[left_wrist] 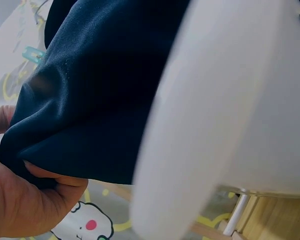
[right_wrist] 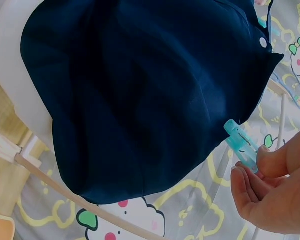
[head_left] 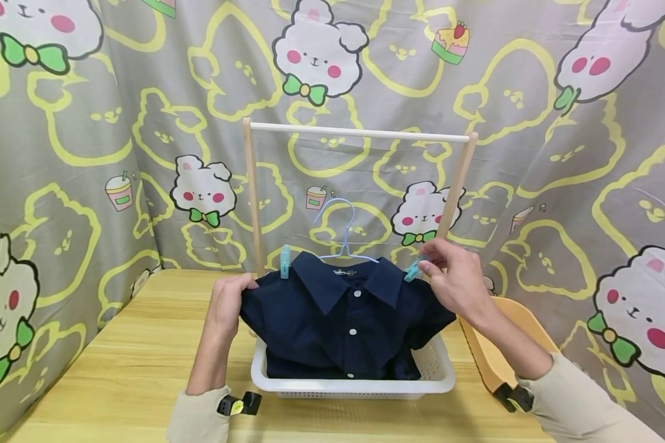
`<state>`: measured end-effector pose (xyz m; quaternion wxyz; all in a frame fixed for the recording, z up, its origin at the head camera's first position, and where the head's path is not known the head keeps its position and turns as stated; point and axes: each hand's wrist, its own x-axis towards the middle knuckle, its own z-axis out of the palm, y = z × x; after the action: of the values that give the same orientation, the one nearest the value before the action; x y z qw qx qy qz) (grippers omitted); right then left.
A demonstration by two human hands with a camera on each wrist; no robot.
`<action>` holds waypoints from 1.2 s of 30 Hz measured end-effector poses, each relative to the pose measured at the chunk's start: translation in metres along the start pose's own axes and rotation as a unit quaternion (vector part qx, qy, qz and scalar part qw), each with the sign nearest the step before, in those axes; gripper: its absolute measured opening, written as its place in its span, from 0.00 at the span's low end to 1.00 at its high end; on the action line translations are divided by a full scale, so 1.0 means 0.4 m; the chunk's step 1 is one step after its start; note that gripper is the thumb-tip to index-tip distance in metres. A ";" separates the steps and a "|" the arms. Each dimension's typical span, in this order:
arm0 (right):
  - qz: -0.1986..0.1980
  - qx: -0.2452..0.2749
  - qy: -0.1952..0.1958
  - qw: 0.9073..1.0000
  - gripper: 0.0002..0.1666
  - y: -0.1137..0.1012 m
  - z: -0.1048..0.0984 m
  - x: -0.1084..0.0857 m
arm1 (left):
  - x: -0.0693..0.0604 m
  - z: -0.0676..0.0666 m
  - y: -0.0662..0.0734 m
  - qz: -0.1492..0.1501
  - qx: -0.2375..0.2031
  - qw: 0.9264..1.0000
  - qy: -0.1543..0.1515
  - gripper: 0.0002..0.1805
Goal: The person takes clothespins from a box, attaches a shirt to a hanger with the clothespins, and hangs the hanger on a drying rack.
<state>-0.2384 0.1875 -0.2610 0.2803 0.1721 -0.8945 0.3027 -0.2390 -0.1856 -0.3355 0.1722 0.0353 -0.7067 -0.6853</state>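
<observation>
A dark navy shirt point(head_left: 332, 320) with white buttons lies over a white basket point(head_left: 354, 386), with a light blue hanger point(head_left: 345, 237) inside its collar. My left hand point(head_left: 226, 303) pinches the sleeve edge at the left shoulder; in the left wrist view the fingers of that hand point(left_wrist: 35, 195) curl round the navy cloth point(left_wrist: 90, 100). My right hand point(head_left: 459, 280) pinches a teal clip point(head_left: 414, 269) at the other shoulder; the right wrist view shows the clip point(right_wrist: 242, 146) on the cloth edge between thumb and fingers. Another teal clip point(head_left: 285, 263) stands upright on the left shoulder.
Behind the shirt rises a rack with wooden posts point(head_left: 253, 197) and a white bar point(head_left: 360, 131). A yellow-orange tray or container point(head_left: 518, 326) lies on the wooden table point(head_left: 122, 363) at the right. A patterned curtain point(head_left: 199, 37) surrounds the table.
</observation>
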 end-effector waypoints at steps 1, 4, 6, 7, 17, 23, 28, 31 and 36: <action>0.001 0.000 -0.001 1.000 0.07 0.000 0.001 0.000 | 0.000 -0.001 -0.001 0.000 0.000 1.000 0.002 0.16; 0.003 -0.003 -0.004 1.000 0.08 -0.002 0.002 0.001 | 0.000 -0.002 -0.003 0.001 -0.003 1.000 0.005 0.16; 0.005 -0.006 -0.006 1.000 0.08 -0.002 0.004 0.002 | -0.001 -0.003 -0.004 0.001 -0.005 1.000 0.007 0.16; 0.007 -0.008 -0.007 1.000 0.08 -0.002 0.005 0.003 | -0.002 -0.003 -0.005 0.001 -0.006 1.000 0.009 0.16; 0.012 -0.020 -0.013 1.000 0.07 -0.002 0.010 0.005 | -0.006 -0.007 -0.004 -0.003 -0.006 1.000 0.004 0.17; 0.011 -0.025 -0.014 1.000 0.07 -0.004 0.011 0.008 | -0.005 -0.009 -0.003 -0.003 -0.007 1.000 0.009 0.18; 0.009 -0.023 -0.016 1.000 0.06 -0.004 0.014 0.011 | 0.000 -0.008 -0.002 -0.003 -0.009 1.000 0.018 0.17; 0.013 -0.022 -0.018 1.000 0.07 -0.001 0.015 0.010 | 0.002 -0.003 -0.001 -0.002 -0.010 1.000 0.017 0.17; 0.014 -0.022 -0.019 0.999 0.07 0.004 0.016 0.006 | 0.004 0.001 -0.003 -0.003 -0.007 1.000 0.015 0.17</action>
<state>-0.2437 0.1841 -0.2645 0.2630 0.1585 -0.9084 0.2836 -0.2410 -0.1856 -0.3363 0.1812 0.0464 -0.6989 -0.6904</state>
